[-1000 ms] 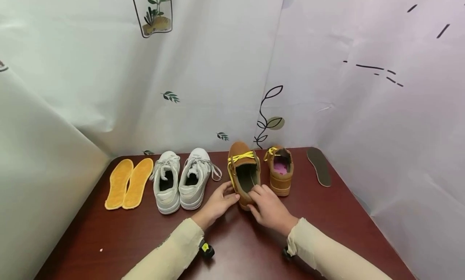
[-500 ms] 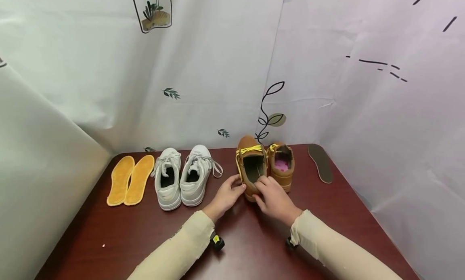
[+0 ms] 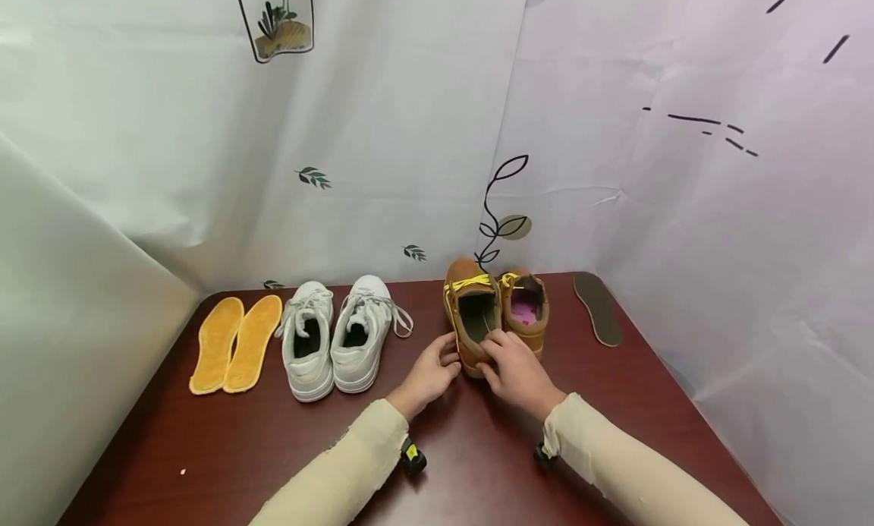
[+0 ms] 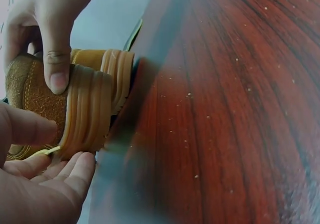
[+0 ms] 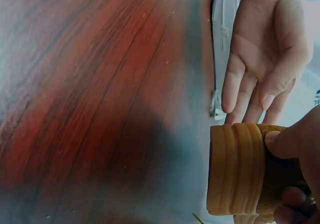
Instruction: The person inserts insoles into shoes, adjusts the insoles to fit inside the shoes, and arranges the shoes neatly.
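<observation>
A tan suede shoe (image 3: 476,313) with yellow laces stands on the table, toe toward the wall. My right hand (image 3: 517,370) pinches its heel, with fingers over the collar and the thumb (image 4: 56,71) pressed on the outside of the heel. Along the shoe's left side lies my left hand (image 3: 429,374). In the right wrist view, the left hand (image 5: 265,43) has fairly straight fingers and does not grip the shoe. The matching tan shoe (image 3: 533,330) stands close on the right, with a pink insole (image 3: 524,312) inside it.
Two white sneakers (image 3: 309,368) stand side by side to the left. Beyond them lie two yellow fleecy insoles (image 3: 217,345). A dark insole (image 3: 598,311) lies near the right edge of the dark red table (image 3: 478,473). Patterned white sheeting (image 3: 396,131) rises behind the table.
Both hands have shifted the tan shoe to the right, up close to its mate. The left hand's fingers have since eased slightly away from the shoe's side.
</observation>
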Available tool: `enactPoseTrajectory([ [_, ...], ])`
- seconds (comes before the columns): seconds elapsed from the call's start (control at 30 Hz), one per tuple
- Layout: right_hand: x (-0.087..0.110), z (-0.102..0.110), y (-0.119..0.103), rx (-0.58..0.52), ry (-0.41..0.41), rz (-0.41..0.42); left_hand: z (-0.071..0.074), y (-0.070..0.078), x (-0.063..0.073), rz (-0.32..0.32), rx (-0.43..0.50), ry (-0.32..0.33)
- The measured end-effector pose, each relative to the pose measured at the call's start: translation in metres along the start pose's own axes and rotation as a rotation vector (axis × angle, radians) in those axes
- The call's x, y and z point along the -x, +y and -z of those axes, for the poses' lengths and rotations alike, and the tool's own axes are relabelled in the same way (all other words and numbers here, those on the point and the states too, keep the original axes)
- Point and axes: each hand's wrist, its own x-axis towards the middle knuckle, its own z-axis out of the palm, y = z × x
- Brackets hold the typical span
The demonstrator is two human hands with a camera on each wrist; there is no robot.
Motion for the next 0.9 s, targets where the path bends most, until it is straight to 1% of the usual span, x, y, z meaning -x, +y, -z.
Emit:
enactPoseTrajectory([
  [0.17, -0.003, -0.003, 0.004, -0.006, -0.013, -0.025, -0.002, -0.002, -0.002, 0.022, 0.013, -0.019],
  [0.4, -0.004, -0.009, 0.010, 0.005, -0.020, -0.047, -0.004, -0.004, -0.007, 0.062, 0.004, -0.037],
  [0.53, -0.002, -0.011, 0.013, 0.000, -0.036, -0.073, -0.006, -0.007, -0.008, 0.078, 0.020, -0.068],
  [0.63, -0.004, -0.010, 0.015, -0.021, -0.070, -0.116, -0.006, -0.008, -0.010, 0.094, 0.052, -0.112],
  [0.73, -0.007, -0.007, 0.017, -0.031, -0.121, -0.153, -0.005, -0.007, -0.011, 0.111, 0.095, -0.159],
  [0.8, -0.009, -0.005, 0.018, -0.029, -0.159, -0.163, -0.004, -0.007, -0.011, 0.115, 0.111, -0.179],
  [0.9, -0.010, -0.004, 0.019, -0.029, -0.200, -0.174, -0.005, -0.008, -0.011, 0.127, 0.126, -0.191],
])
